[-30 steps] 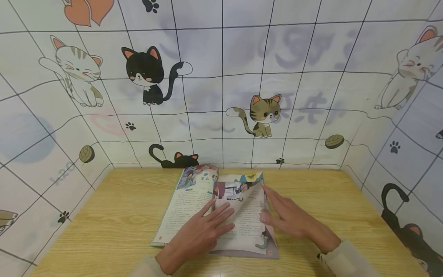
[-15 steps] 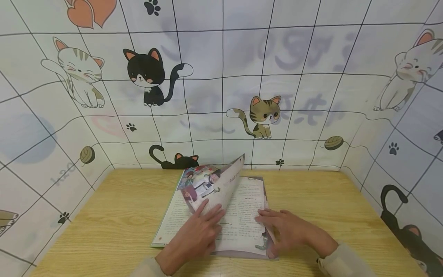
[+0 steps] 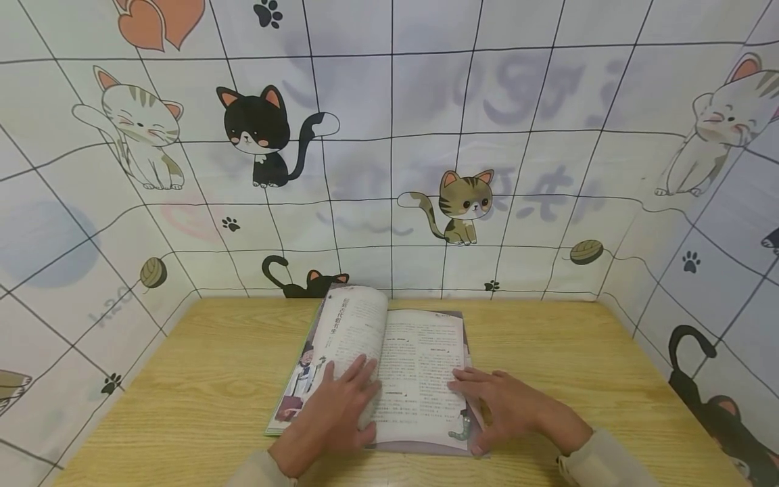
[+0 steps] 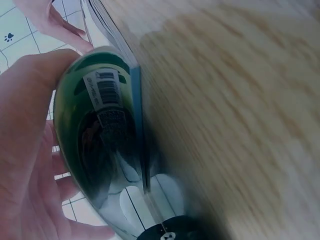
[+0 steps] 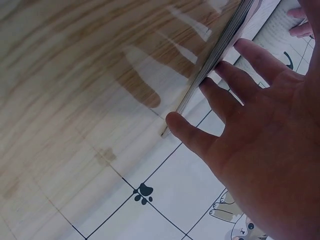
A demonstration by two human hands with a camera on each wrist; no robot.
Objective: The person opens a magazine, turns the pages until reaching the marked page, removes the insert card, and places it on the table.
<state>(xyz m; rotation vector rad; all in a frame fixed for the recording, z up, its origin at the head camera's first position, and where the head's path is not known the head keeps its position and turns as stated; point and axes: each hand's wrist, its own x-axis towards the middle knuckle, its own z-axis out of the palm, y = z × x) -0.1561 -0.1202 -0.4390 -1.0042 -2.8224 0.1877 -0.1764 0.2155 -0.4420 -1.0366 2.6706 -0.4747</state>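
An open magazine (image 3: 420, 379) with printed text lies on the table, its left page (image 3: 356, 318) bowed up near the spine. My left hand (image 3: 335, 412) rests on the lower part of that page, fingers spread. Along the right edge, my right hand (image 3: 511, 409) touches the page with its fingertips, the thumb near the bottom corner. From the left wrist, the curved green back cover (image 4: 75, 107) with a barcode shows beside the left hand (image 4: 25, 150). In the right wrist view, the right hand (image 5: 270, 135) has fairly straight fingers against the stacked page edges (image 5: 220, 47).
The wood-grain table (image 3: 182, 379) extends to both sides of the magazine. Behind it and at the sides hangs a white gridded cloth (image 3: 389, 162) printed with cartoon cats, paw prints and yarn balls.
A page has turned over from right to left and now lies on the left side under my left hand. My right hand has moved down the right edge toward the bottom corner.
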